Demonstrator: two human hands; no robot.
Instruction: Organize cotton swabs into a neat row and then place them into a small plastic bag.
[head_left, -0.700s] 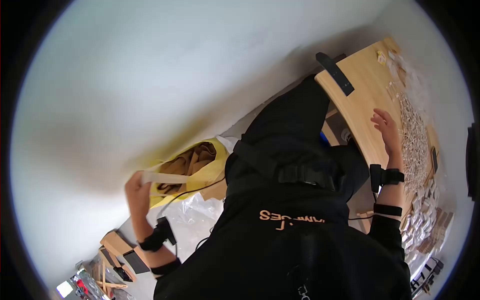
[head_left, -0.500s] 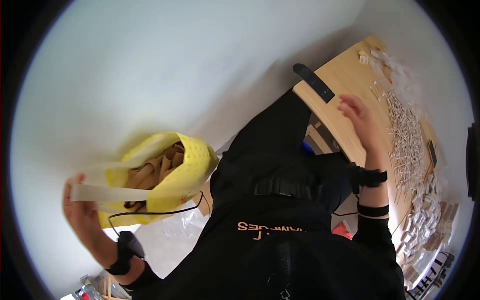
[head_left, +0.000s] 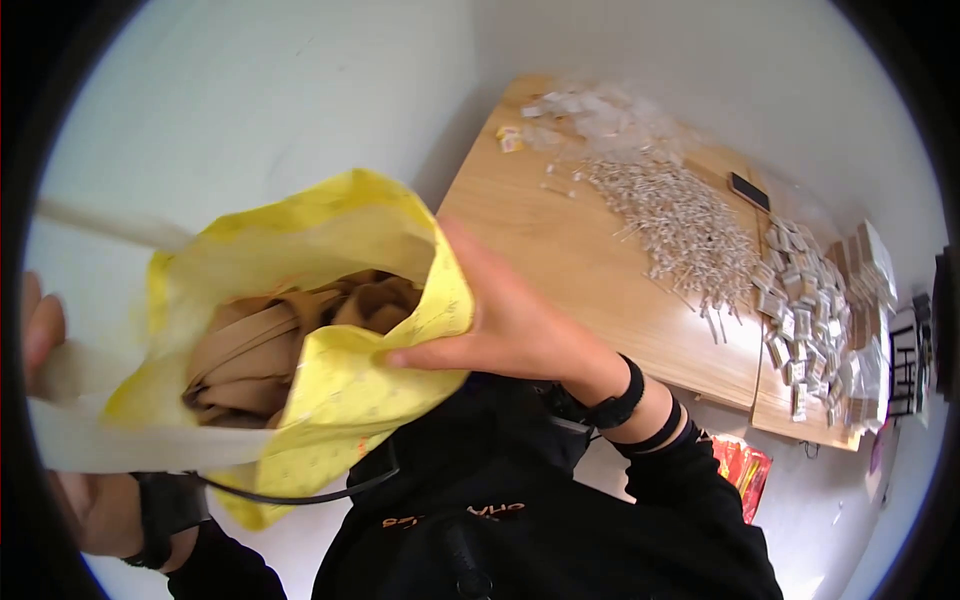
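Note:
A yellow tote bag (head_left: 375,385) with pale straps gapes open at the left, in front of my body. Folded brown cloth (head_left: 255,345), perhaps clothing, fills its inside. My right hand (head_left: 515,325) grips the bag's right rim, the thumb pressed on the near outer side and the fingers behind it. At the left edge of the picture, my left hand (head_left: 42,330) holds the bag by its pale strap (head_left: 150,448). Blur and the strap partly hide that hand. A black cable (head_left: 300,497) runs from my left wrist below the bag.
On the wooden table (head_left: 560,260) to the right lies a heap of thin white sticks (head_left: 690,220), with clear plastic bags (head_left: 610,115) behind. A phone (head_left: 748,190) and many small packets (head_left: 805,300) lie farther right. A red package (head_left: 740,470) is below the table; a pale wall stands left.
The bag has come up and nearer, and my right hand has moved from above the table onto its rim. My view has turned toward the table. The black strip-shaped object at its corner no longer shows.

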